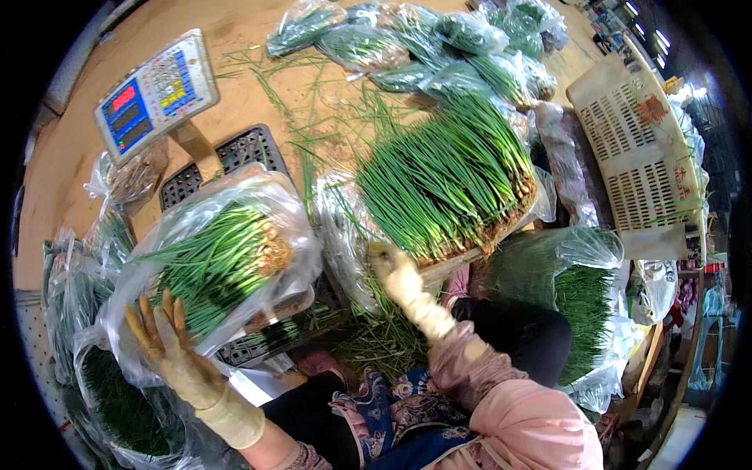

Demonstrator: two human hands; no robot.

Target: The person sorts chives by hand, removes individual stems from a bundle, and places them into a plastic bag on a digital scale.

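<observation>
My left hand (179, 358), in a stained rubber glove, has its fingers spread at the near edge of a clear plastic bag (294, 229). Inside that bag lies a bunch of green onions (217, 258), roots to the right, on top of a digital scale whose display (150, 97) stands behind it. My right hand (393, 258), gloved and blurred, is at the near left corner of a big pile of green onions (440, 182) with soil on the roots; whether its fingers hold anything cannot be told. The pile rests on a board (452, 267). A crumpled plastic bag (346, 235) lies between the two bunches.
Bagged green onions (405, 41) lie at the back of the table (235, 29). A white plastic crate (640, 158) stands at right. Large bags of greens stand at right (581, 317) and lower left (117, 399). A black perforated crate (258, 147) is by the scale.
</observation>
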